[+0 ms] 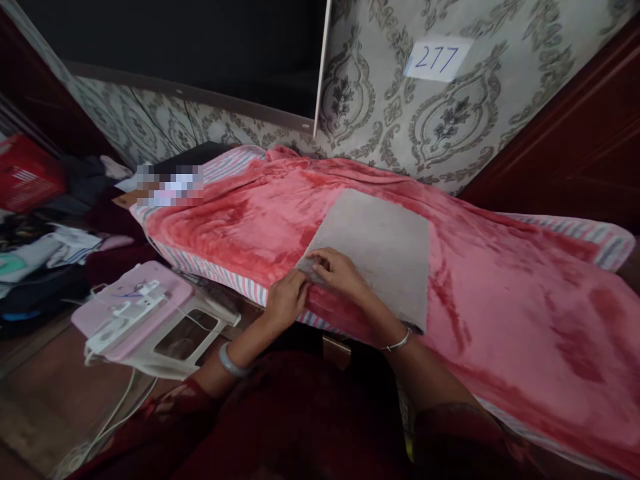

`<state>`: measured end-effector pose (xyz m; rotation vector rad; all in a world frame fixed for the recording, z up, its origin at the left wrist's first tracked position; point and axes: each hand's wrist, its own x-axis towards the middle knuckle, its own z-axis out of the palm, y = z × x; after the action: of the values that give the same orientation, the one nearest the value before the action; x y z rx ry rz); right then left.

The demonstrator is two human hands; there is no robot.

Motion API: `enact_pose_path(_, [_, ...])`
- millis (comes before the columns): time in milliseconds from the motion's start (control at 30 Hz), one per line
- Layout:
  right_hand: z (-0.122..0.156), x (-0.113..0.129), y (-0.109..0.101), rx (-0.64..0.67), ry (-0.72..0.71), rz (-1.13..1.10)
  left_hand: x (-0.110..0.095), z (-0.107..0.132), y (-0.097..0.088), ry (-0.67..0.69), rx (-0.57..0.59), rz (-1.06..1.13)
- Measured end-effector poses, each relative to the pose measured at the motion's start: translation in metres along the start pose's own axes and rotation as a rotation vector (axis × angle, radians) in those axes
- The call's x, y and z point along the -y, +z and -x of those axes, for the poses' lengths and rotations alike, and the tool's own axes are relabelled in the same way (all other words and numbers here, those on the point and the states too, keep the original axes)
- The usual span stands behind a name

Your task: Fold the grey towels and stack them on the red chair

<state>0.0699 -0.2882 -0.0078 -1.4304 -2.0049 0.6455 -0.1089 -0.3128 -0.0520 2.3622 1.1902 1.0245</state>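
Observation:
A folded grey cloth [380, 247] lies flat on a pink fleece blanket [500, 293] that covers a long table. Both of my hands meet at the cloth's near left corner. My left hand [285, 300] is closed, pinching the corner's edge from the left. My right hand [337, 272] rests on top of the same corner, fingers curled and pressing the cloth. A bangle sits on each wrist.
A white plastic stool [185, 333] to the left carries a pink pad and a white power strip [125, 317] with cords trailing to the floor. Clothes are piled at far left beside a red basket [27, 173]. A paper label reading 277 [437, 59] hangs on the patterned wall.

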Motion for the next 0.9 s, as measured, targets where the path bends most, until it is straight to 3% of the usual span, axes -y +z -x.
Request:
enact_pose_path(200, [0.000,-0.003,0.004,-0.011,-0.022,0.012,0.000,0.006,-0.007,-0.090,-0.008,0.165])
enact_pose_path(433, [0.011,0.001,0.003,-0.053,-0.079,-0.033,-0.003,-0.003,-0.009,-0.261,-0.054,0.444])
enact_pose_path(633, [0.030,0.016,0.006,-0.028,-0.234,0.258,-0.006,-0.002,-0.008,-0.310,-0.057,0.557])
enact_pose_path(767, [0.035,0.017,0.013,-0.102,-0.193,0.290,-0.002,-0.003,-0.015,-0.240,-0.113,0.445])
enact_pose_path(833, [0.036,0.016,0.016,-0.150,-0.160,0.229,0.002,-0.009,-0.023,-0.120,-0.164,0.309])
enact_pose_path(900, [0.038,0.014,0.018,-0.190,-0.123,0.146,0.006,-0.021,-0.030,0.030,-0.131,0.220])
